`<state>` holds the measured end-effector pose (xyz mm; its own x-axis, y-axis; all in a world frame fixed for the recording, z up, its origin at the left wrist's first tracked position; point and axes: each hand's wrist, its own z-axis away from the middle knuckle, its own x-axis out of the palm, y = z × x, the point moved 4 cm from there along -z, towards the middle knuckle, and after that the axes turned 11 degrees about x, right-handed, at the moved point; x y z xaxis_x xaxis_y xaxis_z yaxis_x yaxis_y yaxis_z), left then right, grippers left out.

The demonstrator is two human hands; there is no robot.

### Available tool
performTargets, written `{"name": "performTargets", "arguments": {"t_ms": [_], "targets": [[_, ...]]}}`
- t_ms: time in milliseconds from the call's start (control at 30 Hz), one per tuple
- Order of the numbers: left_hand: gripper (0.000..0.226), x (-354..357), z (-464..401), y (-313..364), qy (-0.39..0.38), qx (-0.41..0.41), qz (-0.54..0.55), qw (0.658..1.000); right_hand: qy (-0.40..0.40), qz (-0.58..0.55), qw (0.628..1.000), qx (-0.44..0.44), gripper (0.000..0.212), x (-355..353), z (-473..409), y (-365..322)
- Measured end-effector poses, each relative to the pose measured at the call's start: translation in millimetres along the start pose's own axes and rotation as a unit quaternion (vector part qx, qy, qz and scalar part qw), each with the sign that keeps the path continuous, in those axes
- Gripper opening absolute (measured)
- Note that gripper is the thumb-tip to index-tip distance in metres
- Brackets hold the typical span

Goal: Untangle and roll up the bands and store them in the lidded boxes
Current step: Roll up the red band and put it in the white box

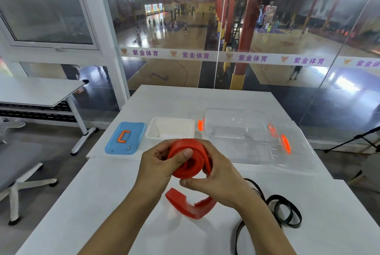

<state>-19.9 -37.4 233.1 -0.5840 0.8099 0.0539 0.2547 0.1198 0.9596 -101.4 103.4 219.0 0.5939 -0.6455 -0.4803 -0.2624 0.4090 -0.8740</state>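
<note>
A red band (pixel 189 170) is partly rolled into a coil above the white table; its loose tail hangs below my hands and curls on the table. My left hand (pixel 158 164) grips the coil from the left, thumb pressed on its face. My right hand (pixel 218 180) wraps round the coil from the right and below. A black band (pixel 285 211) lies in loose loops on the table at the right, partly hidden by my right forearm. An open white box (pixel 170 129) stands behind the hands, its blue lid (pixel 125 137) beside it on the left.
A large clear box (pixel 236 125) with orange clasps sits at the back right, and its clear lid (pixel 294 152) lies in front of it. A second table and a grey chair (pixel 18 164) stand to the left. A glass wall runs behind the white table (pixel 107 197).
</note>
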Motion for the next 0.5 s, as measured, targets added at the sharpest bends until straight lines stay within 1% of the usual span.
{"name": "performTargets", "arguments": {"t_ms": [100, 167, 200, 267, 333, 400, 433, 500], "targets": [[0.039, 3, 0, -2, 0.049, -0.012, 0.033, 0.998, 0.024, -0.011, 1.000, -0.005, 0.101, 8, 2, -1], [0.033, 7, 1, -3, 0.077, -0.020, 0.046, 0.996, 0.064, -0.009, 0.998, 0.000, 0.111, 17, 4, -4], [0.030, 10, 2, -4, 0.086, -0.026, 0.044, 0.995, 0.094, -0.010, 0.996, 0.007, 0.112, 21, 6, -6], [0.028, 16, 5, -6, 0.086, -0.037, 0.035, 0.995, 0.154, -0.018, 0.988, 0.027, 0.109, 27, 9, -8], [0.039, 19, 8, -9, 0.066, -0.050, 0.013, 0.996, 0.190, -0.011, 0.981, 0.040, 0.103, 27, 10, -5], [0.051, 18, 9, -10, 0.041, -0.059, -0.015, 0.997, 0.196, -0.001, 0.980, 0.036, 0.093, 27, 9, -1], [0.052, 18, 9, -11, 0.027, -0.067, -0.021, 0.997, 0.191, 0.002, 0.981, 0.029, 0.089, 25, 9, 1], [0.047, 16, 10, -13, -0.004, -0.090, -0.008, 0.996, 0.169, 0.026, 0.985, 0.012, 0.087, 21, 8, 3]]}}
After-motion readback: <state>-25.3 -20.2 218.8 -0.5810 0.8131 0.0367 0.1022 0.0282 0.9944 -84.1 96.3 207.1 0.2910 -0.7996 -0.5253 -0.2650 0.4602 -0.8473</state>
